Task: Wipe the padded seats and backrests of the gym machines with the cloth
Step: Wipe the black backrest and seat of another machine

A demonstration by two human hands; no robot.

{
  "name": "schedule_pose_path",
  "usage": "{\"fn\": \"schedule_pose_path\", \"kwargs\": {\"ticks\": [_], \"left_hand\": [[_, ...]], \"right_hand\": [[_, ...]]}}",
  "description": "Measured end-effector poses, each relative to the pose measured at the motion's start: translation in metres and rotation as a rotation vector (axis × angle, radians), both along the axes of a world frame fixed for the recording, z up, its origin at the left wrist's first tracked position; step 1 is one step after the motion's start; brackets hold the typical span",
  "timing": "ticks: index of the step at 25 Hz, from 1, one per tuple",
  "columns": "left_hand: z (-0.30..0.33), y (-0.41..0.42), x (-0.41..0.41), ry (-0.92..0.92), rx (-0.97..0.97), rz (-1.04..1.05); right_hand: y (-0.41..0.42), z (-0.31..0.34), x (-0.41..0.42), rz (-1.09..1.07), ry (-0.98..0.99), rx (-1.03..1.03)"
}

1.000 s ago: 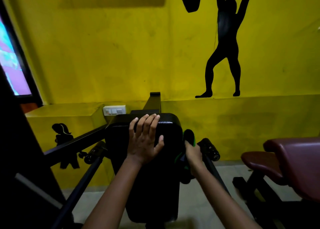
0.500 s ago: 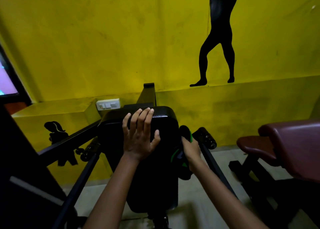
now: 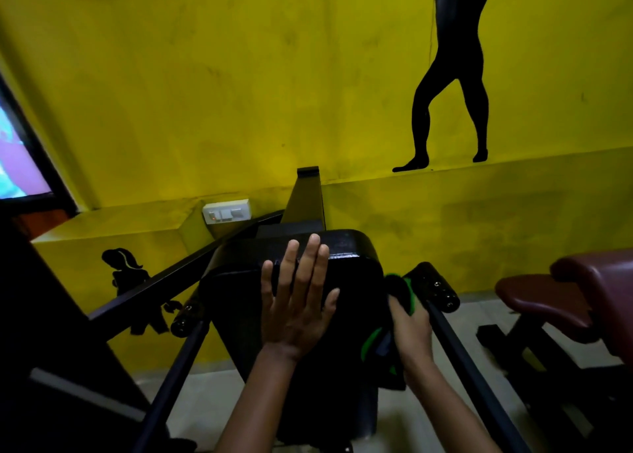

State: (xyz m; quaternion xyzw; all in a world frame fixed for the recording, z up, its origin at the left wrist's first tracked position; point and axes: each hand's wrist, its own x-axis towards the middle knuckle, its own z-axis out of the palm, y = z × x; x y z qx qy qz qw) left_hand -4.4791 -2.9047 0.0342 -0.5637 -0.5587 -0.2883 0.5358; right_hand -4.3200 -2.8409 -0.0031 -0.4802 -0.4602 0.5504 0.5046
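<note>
A black padded backrest [image 3: 346, 274] of a gym machine stands in front of me, low in the middle of the view. My left hand [image 3: 297, 302] lies flat on its face with straight fingers reaching the top edge. My right hand [image 3: 409, 332] grips a dark cloth with green trim [image 3: 399, 290] and holds it against the pad's right side edge. Part of the cloth hangs below that hand and is partly hidden by it.
Black handle bars [image 3: 436, 290] with round ends flank the pad on both sides. A maroon padded bench [image 3: 548, 302] stands at the right. A yellow wall with a ledge and a white switch plate [image 3: 226, 210] is close behind. Pale floor shows below.
My left hand slid slightly down the pad, its fingers flattening. My right hand with the cloth stayed at the pad's right edge. The camera shifted a little.
</note>
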Motion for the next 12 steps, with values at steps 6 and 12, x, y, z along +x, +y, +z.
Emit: {"fn": "schedule_pose_path", "kwargs": {"ticks": [6,12], "left_hand": [[-0.029,-0.001,0.002,0.004,-0.016,-0.018],[-0.063,0.002,-0.002,-0.027,-0.024,-0.019]], "right_hand": [[-0.014,-0.044,-0.005,-0.013,-0.064,-0.085],[-0.001,-0.020,-0.006,-0.080,0.056,0.095]]}}
